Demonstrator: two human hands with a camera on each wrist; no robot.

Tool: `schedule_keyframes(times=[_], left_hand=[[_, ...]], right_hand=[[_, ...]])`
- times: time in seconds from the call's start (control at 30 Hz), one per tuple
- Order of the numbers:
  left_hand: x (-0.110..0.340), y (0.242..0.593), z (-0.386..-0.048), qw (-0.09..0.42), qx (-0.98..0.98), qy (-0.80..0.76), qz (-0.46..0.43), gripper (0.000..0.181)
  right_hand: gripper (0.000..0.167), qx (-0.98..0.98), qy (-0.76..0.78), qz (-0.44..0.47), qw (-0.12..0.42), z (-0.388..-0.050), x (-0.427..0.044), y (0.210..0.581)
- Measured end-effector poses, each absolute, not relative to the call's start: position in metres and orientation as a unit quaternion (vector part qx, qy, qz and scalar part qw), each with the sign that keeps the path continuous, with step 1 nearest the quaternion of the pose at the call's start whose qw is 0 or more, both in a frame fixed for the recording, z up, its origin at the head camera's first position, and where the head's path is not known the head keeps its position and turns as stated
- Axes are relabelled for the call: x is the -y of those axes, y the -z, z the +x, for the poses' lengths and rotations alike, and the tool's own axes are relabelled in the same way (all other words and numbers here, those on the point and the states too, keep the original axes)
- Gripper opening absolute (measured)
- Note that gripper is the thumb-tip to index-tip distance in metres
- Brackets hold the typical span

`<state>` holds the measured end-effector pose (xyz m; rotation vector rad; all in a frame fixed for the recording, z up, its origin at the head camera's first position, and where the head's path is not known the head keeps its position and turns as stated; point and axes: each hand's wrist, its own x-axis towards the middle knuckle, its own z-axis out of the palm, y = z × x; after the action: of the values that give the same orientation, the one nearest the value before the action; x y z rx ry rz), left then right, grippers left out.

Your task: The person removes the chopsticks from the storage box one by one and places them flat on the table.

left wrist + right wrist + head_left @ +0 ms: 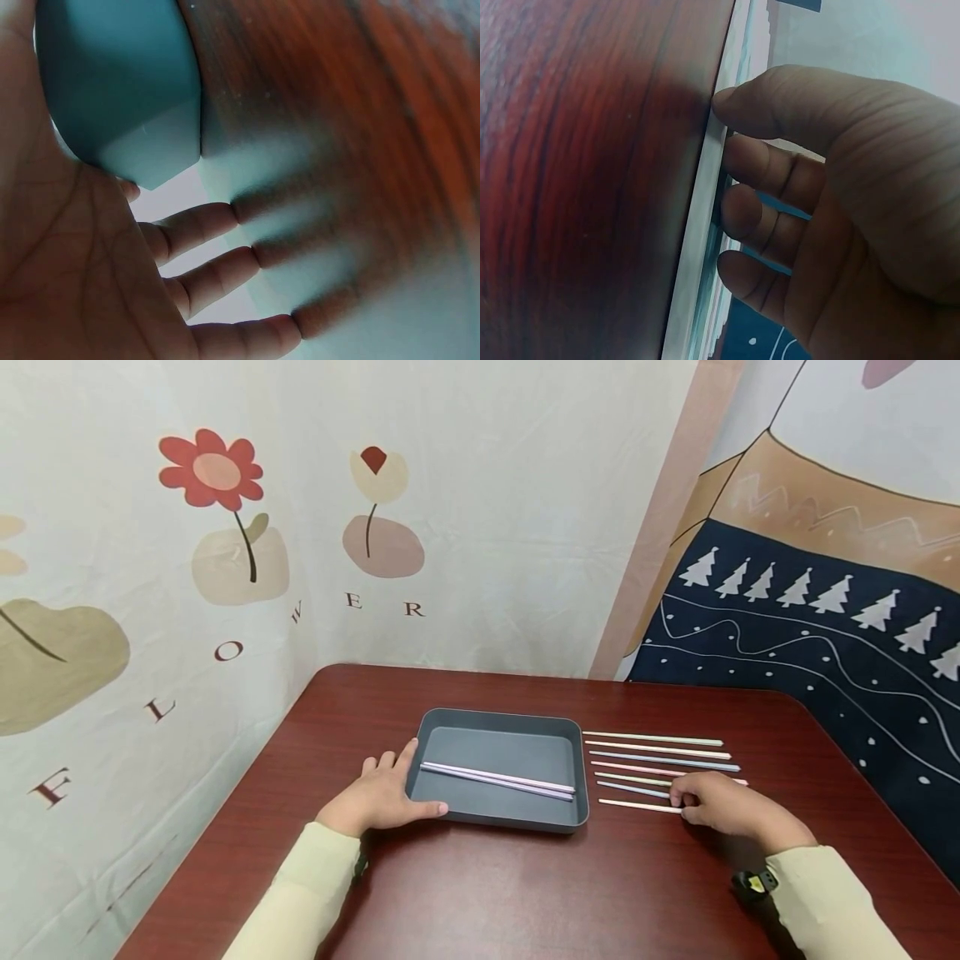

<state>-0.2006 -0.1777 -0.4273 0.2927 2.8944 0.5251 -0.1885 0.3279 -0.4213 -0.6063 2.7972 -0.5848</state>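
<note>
A dark grey rectangular tray point(502, 745) lies on the table with a pink chopstick point(525, 780) and a lavender chopstick point(487, 778) inside. My left hand point(382, 797) rests spread at the tray's front left corner, thumb along the front rim; the left wrist view has its fingers straight, tips on the tabletop. To the tray's right, my right hand point(723, 806) pinches the nearest chopstick, a white one point(637, 806), near its right end. Thumb point(742, 105) and curled fingers meet at this white stick. Just behind it lies a blue chopstick point(630, 789), partly hidden by the fingers.
Several more chopsticks in green, cream, blue and pink point(660, 749) lie side by side beyond the right hand. The reddish-brown table point(465, 893) meets a flower-printed curtain point(510, 568) behind and a navy tree-patterned cloth point(810, 635) at right.
</note>
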Motion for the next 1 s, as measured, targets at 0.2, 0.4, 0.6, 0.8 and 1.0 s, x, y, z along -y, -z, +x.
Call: schedule_keyframes(times=[0.2, 0.4, 0.6, 0.8, 1.0], left_hand=[[0.178, 0.428, -0.201, 0.091, -0.975, -0.177, 0.098, 0.13], [0.178, 0.428, -0.2, 0.093, -0.975, -0.177, 0.095, 0.13], [0.178, 0.429, -0.2, 0.094, -0.975, -0.178, 0.095, 0.13], [0.179, 0.429, -0.2, 0.094, -0.974, -0.18, 0.095, 0.13], [0.178, 0.429, -0.201, 0.093, -0.974, -0.18, 0.096, 0.129]], right_hand=[[0.02, -0.953, 0.2, -0.2, 0.109, -0.189, -0.328, 0.421], [0.017, -0.949, 0.201, -0.215, 0.114, -0.191, -0.327, 0.414], [0.015, -0.94, 0.211, -0.25, 0.1, -0.2, -0.318, 0.402], [0.012, -0.936, 0.212, -0.269, 0.077, -0.214, -0.298, 0.392], [0.009, -0.929, 0.237, -0.276, 0.072, -0.228, -0.266, 0.384]])
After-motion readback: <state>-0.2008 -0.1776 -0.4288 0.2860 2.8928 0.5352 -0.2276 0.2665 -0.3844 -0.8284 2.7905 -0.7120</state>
